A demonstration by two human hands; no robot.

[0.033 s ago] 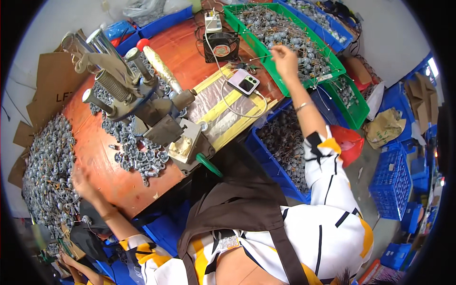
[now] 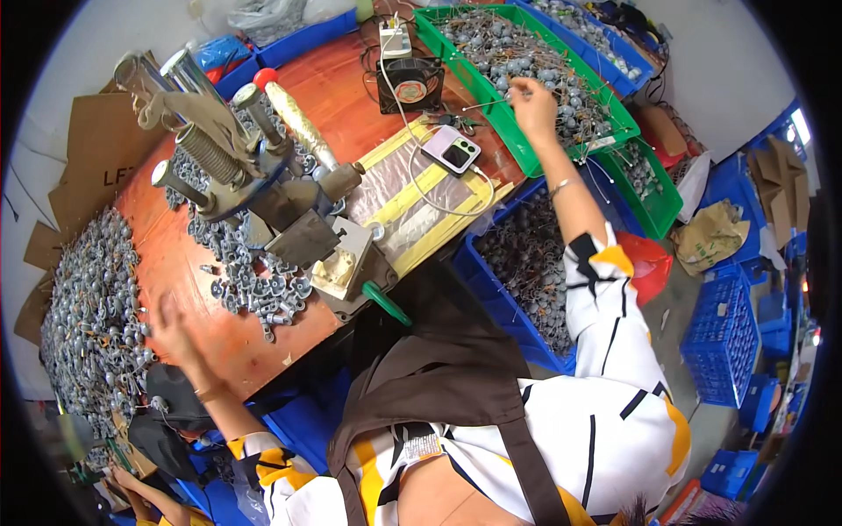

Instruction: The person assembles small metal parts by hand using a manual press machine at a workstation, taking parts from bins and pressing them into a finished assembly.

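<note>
My right hand is over the green bin at the back right, its fingers pinched together at the near rim. What lies between them is too small to make out; a thin wire sticks out to the left close by. Grey parts with wire leads heap up in that bin. My left hand, somewhat blurred, has its fingers apart and looks to hold nothing. It hovers over the orange tabletop's left edge, beside a large pile of grey wired parts.
A metal hand press stands on the orange table, loose grey fittings around its base. Behind are a small black fan and a phone on a cable. A blue bin sits right. Another person's hands show lower left.
My left hand has shifted to the right, off the edge of the pile, and its fingers show more spread. My right hand has moved slightly right over the green bin.
</note>
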